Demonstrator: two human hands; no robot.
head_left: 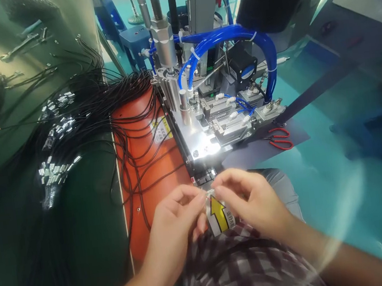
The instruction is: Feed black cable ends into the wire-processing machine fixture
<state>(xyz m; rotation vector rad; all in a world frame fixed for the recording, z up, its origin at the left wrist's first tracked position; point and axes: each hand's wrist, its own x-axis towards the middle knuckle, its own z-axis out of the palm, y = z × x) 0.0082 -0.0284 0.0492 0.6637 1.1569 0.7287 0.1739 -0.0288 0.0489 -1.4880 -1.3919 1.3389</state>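
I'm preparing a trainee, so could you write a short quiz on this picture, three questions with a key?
1. Multiple choice: what colour is the arrow between the left hand and the right hand? A) red B) yellow C) blue
2. True or false: black cables lie across the orange surface.
3. Open: what shows between the two hands' fingertips?

Key: 1. B. 2. True. 3. A small shiny piece, too small to identify.

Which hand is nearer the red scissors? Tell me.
Right. The right hand is left of the scissors and lower in the picture; the left hand is farther left.
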